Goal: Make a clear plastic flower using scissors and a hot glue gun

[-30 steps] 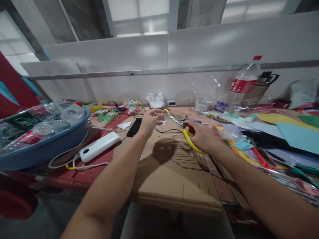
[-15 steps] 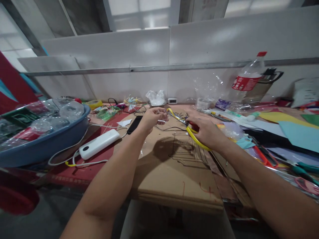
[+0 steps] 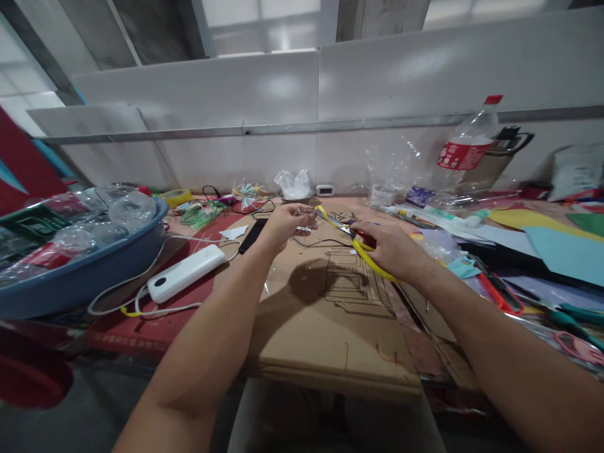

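Observation:
My left hand is closed, pinching a small piece of clear plastic above a cardboard sheet. My right hand is wrapped around scissors with yellow and dark red handles. Their yellow-edged front end points left and reaches the plastic at my left fingertips. Whether the blades are apart or together is too small to tell. Black line drawings mark the cardboard below my hands.
At left, a blue basin holds plastic bottles. A white power bank with a cable and a black phone-like object lie nearby. Coloured papers, tools and a large bottle with a red label stand or lie on the right.
The view has shifted slightly. Both hands keep nearly the same position, with the scissors still at the clear plastic.

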`<state>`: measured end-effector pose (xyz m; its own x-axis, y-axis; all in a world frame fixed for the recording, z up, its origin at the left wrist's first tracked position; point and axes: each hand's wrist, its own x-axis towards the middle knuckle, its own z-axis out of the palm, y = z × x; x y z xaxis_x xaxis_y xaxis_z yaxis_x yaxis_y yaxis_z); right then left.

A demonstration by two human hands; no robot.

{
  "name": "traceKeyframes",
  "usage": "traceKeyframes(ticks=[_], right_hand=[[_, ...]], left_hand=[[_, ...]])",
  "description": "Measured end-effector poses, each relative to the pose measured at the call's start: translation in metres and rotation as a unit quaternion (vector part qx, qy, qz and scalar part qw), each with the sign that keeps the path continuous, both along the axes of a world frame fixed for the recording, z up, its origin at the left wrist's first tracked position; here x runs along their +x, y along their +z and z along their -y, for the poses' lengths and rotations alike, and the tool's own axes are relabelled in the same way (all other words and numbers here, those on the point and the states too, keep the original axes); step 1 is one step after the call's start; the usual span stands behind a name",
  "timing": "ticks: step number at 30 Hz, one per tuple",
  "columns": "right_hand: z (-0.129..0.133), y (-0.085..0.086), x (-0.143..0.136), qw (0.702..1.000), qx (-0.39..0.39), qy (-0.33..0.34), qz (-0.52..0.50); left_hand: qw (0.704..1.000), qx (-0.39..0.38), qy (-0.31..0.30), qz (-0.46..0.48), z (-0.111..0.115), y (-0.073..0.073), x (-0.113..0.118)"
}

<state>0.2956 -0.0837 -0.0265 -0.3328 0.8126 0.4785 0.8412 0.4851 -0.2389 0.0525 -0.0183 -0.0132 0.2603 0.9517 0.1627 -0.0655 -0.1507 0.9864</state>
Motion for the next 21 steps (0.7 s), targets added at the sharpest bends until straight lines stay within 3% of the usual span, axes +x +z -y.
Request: traceKeyframes(ticks=[21], right_hand=[[-0.0027, -0.0047, 0.0025, 0.998, 0.049, 0.011, 0.037]], left_hand=[[0.999, -0.030, 0.006, -0.007, 0.0001, 0.0002, 0.0003]])
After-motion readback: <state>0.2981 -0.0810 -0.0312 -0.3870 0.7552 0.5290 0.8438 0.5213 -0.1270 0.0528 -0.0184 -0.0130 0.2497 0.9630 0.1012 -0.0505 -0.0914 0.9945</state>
